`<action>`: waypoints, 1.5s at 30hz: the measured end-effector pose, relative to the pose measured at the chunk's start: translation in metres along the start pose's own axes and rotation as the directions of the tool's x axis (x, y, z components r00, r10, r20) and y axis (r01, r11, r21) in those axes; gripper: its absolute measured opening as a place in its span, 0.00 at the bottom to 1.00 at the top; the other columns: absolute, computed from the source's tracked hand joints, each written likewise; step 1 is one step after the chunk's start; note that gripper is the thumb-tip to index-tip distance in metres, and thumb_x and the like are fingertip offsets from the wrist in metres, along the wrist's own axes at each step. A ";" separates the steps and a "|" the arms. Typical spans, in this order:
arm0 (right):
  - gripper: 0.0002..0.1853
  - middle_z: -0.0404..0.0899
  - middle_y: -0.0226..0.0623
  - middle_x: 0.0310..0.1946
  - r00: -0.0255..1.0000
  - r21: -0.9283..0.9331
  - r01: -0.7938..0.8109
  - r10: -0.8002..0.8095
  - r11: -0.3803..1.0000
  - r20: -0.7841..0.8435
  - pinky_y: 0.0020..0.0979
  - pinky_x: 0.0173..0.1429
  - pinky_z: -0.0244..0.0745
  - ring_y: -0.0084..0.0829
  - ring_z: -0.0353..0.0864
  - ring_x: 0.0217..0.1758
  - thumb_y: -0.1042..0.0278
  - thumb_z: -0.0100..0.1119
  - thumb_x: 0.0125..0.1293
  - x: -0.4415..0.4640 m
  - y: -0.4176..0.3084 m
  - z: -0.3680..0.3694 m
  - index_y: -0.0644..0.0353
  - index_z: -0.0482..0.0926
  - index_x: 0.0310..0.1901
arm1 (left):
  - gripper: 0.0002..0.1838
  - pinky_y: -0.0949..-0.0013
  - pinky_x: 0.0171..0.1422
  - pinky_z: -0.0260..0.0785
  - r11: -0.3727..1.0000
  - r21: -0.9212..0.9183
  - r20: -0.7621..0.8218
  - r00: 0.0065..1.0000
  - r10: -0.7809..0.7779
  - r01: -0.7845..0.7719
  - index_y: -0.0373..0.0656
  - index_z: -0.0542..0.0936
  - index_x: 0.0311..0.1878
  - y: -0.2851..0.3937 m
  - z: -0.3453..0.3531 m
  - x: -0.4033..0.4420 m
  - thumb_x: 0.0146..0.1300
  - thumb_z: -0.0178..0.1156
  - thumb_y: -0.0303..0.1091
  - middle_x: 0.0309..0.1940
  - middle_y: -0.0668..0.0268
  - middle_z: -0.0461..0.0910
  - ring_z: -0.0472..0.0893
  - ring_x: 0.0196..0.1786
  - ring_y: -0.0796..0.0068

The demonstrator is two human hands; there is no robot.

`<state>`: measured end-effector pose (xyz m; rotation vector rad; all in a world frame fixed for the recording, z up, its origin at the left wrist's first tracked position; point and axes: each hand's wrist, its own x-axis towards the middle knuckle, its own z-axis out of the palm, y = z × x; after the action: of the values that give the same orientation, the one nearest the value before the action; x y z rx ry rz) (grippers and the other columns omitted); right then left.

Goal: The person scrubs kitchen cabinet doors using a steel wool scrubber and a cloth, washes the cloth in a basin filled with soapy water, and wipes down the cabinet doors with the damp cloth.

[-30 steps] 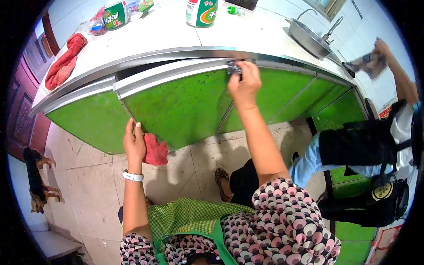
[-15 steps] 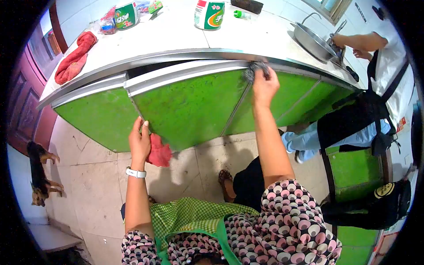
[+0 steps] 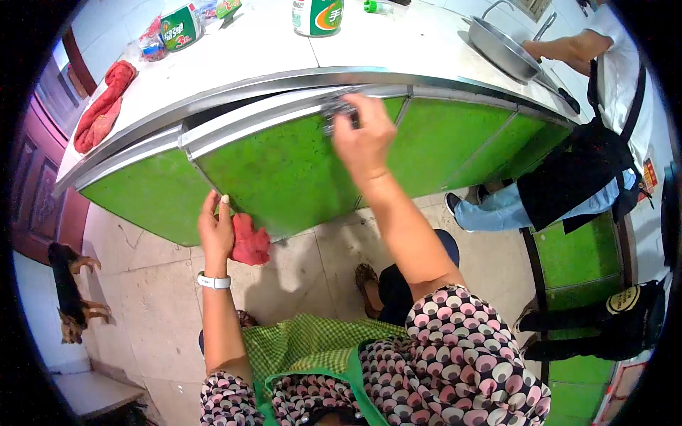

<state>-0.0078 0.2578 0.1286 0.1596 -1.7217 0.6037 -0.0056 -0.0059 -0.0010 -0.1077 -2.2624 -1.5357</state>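
My right hand [image 3: 364, 135] is closed around a dark grey steel wool scrubber [image 3: 338, 110], pressing it to the metal top strip of a green cabinet door [image 3: 277, 167]. That door stands slightly ajar, with a dark gap under the counter edge at its left end. Low down, my left hand [image 3: 215, 228] holds a red cloth [image 3: 250, 240], which hangs to the right of the fingers. Its fingertips are at the door's lower left edge. Part of the cloth is hidden behind the hand.
On the white counter [image 3: 234, 60] stand a green-and-white tub [image 3: 317, 18], another green container [image 3: 180, 28] and a rolled red towel [image 3: 104, 106]. Another person [image 3: 582, 163] works at a steel pan [image 3: 503, 51] on the right. A dog [image 3: 71, 291] is on the floor at left.
My right hand has slid the scrubber leftward along the door's top strip. My left hand keeps its place at the door edge with the red cloth. The view has shifted slightly.
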 end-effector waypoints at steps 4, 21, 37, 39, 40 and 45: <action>0.11 0.76 0.43 0.27 0.994 -0.151 -0.089 0.079 0.985 -0.072 0.38 0.37 0.72 0.42 0.75 0.32 0.75 0.57 0.43 0.009 0.060 -0.028 0.59 0.78 0.33 | 0.20 0.70 0.52 0.67 0.998 0.057 0.015 1.000 -0.008 0.007 0.29 0.71 0.52 0.004 -0.004 -0.001 0.62 0.54 0.36 0.46 0.51 0.77 0.76 0.50 0.65; 0.14 0.70 0.45 0.37 0.971 -0.023 -0.205 0.201 0.978 -0.132 0.38 0.49 0.68 0.43 0.71 0.42 0.81 0.49 0.46 -0.035 0.014 0.009 0.64 0.71 0.39 | 0.24 0.63 0.54 0.62 0.987 0.130 0.105 0.991 0.085 -0.098 0.31 0.60 0.61 0.020 0.006 -0.017 0.63 0.47 0.30 0.51 0.46 0.71 0.72 0.51 0.55; 0.13 0.70 0.44 0.35 0.981 -0.196 -0.172 0.150 0.965 -0.125 0.38 0.48 0.67 0.43 0.71 0.40 0.81 0.49 0.44 -0.024 0.072 -0.019 0.65 0.72 0.36 | 0.23 0.65 0.40 0.70 0.965 0.260 0.113 0.994 0.010 -0.039 0.28 0.60 0.60 0.034 0.006 -0.008 0.62 0.47 0.26 0.42 0.45 0.75 0.78 0.36 0.57; 0.13 0.70 0.45 0.35 0.977 -0.184 -0.193 0.170 0.964 -0.129 0.37 0.48 0.67 0.43 0.71 0.40 0.80 0.50 0.46 -0.023 0.079 -0.027 0.65 0.72 0.37 | 0.23 0.63 0.39 0.70 0.944 0.279 0.075 0.984 0.161 -0.176 0.27 0.61 0.59 0.025 0.010 -0.009 0.61 0.47 0.26 0.39 0.44 0.75 0.78 0.36 0.55; 0.12 0.70 0.45 0.36 0.971 -0.164 -0.217 0.196 0.962 -0.136 0.37 0.48 0.67 0.44 0.71 0.40 0.79 0.51 0.47 -0.021 0.081 -0.028 0.65 0.71 0.37 | 0.22 0.61 0.37 0.70 0.899 0.312 0.037 0.950 0.311 -0.307 0.27 0.61 0.59 0.024 0.012 -0.009 0.61 0.46 0.26 0.36 0.43 0.76 0.78 0.35 0.53; 0.15 0.70 0.46 0.37 0.982 -0.088 -0.186 0.181 0.979 -0.059 0.38 0.48 0.67 0.44 0.70 0.42 0.78 0.53 0.46 -0.030 0.055 -0.013 0.63 0.71 0.39 | 0.17 0.57 0.31 0.70 0.813 0.562 0.125 0.987 0.098 -0.152 0.29 0.67 0.52 0.055 0.000 -0.004 0.63 0.46 0.29 0.26 0.45 0.76 0.78 0.31 0.50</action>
<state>-0.0119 0.3047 0.0848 -0.0813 -1.7230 0.6559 0.0135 0.0163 0.0451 -0.1524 -2.6263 -0.7436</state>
